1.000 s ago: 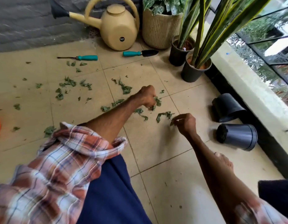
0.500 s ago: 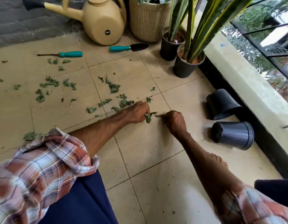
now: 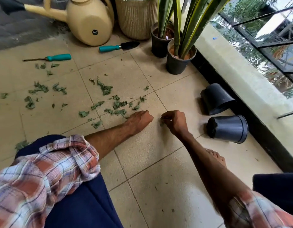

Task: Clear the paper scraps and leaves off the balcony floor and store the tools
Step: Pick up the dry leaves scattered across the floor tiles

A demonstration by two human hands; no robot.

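Green leaf scraps (image 3: 117, 105) lie scattered over the beige floor tiles (image 3: 142, 150), with more leaf scraps (image 3: 39, 88) further left. My left hand (image 3: 139, 119) rests as a closed fist on the floor at the near edge of the scraps; what it holds is hidden. My right hand (image 3: 174, 120) is just to its right, fingers pinched on a few leaf scraps (image 3: 162, 122). Two teal-handled tools lie at the back: a trowel (image 3: 118, 46) and a thin weeder (image 3: 48, 58).
A cream watering can (image 3: 89, 22) and a woven planter (image 3: 136, 18) stand against the back wall. Two potted snake plants (image 3: 177, 61) stand by the ledge (image 3: 241, 74). Two empty black pots (image 3: 227, 128) lie tipped on the right. My bare foot (image 3: 216, 157) rests below.
Both hands drew back toward me along the floor. The left fist left the leaf cluster and the right hand closed on scraps beside it. The camera tilted down.
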